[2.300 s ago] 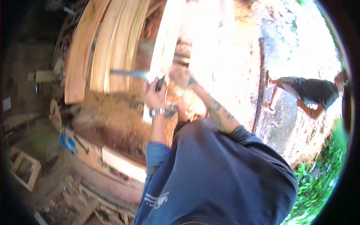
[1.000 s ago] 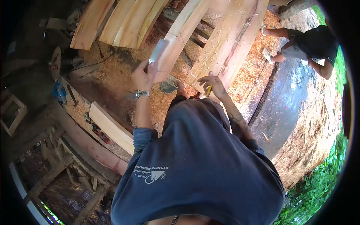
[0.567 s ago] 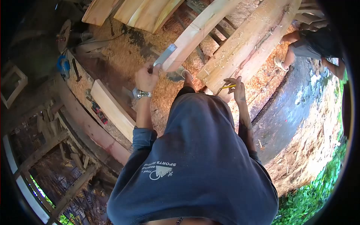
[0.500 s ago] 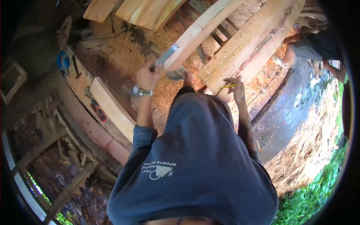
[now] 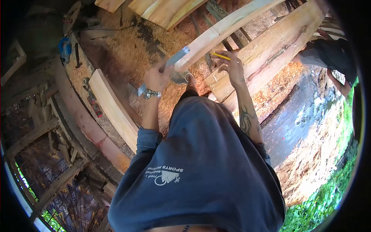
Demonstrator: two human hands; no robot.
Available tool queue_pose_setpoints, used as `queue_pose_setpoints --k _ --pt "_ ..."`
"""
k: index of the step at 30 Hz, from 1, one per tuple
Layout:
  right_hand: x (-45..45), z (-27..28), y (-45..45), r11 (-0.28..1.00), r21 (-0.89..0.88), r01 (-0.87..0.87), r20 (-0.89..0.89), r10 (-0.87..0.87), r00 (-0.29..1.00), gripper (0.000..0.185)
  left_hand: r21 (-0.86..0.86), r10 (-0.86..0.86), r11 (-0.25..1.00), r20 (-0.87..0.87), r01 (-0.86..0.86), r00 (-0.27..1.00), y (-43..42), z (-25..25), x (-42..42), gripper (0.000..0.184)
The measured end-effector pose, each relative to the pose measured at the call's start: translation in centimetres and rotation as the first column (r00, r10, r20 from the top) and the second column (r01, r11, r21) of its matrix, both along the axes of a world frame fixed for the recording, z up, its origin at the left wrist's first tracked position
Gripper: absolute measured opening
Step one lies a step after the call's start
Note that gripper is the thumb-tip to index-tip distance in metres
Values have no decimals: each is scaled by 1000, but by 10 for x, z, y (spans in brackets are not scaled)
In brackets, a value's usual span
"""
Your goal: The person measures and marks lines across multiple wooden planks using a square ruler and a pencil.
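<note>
My left hand (image 5: 157, 79), with a watch at the wrist, is closed around a flat metal straightedge (image 5: 179, 56). The far end of this strip lies on the near end of a long narrow plank (image 5: 210, 38); a bluish-grey piece also shows below the wrist. Fingers hide the middle, so its exact kind is unclear. My right hand (image 5: 233, 69) grips a yellow pencil (image 5: 220, 56), raised near the narrow plank's right edge and in front of a wide board (image 5: 266, 50). The pencil does not visibly touch the wood.
Wood shavings (image 5: 127, 50) cover the ground. At left lie a pale plank (image 5: 112, 108), a hammer (image 5: 77, 56) and a blue power tool (image 5: 65, 50). More boards (image 5: 164, 11) rest at the top. Another person (image 5: 328, 58) bends over at the right.
My right hand has lifted the pencil up and left from the wide board's near end toward the narrow plank. The left hand keeps its hold; the view has shifted slightly.
</note>
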State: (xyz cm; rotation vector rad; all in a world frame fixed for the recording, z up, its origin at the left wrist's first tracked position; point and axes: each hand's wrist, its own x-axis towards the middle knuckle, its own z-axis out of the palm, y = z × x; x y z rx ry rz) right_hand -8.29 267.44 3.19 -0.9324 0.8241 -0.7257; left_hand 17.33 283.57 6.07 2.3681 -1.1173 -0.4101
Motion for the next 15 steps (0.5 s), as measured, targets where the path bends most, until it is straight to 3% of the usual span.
queue_pose_setpoints --k 3,4,7,11,15 --pt "28 4 -16 993 -101 -59 3 60 998 47 1 1 1000 -20 -1 1000 -2 2 2 40" --pt "37 2 -21 993 -98 -64 18 66 998 28 4 4 1000 -30 -4 1000 1 5 0 40" --pt "61 -2 -29 894 -426 -141 -211 54 976 23 -13 -24 1000 -3 24 1000 5 2 0 41" --pt "78 14 -33 861 -449 -238 -325 90 941 25 -39 -83 996 24 84 996 6 0 3 43" --pt "93 7 -35 808 -512 -294 -277 169 946 25 -22 -55 998 -3 55 998 6 2 2 34"
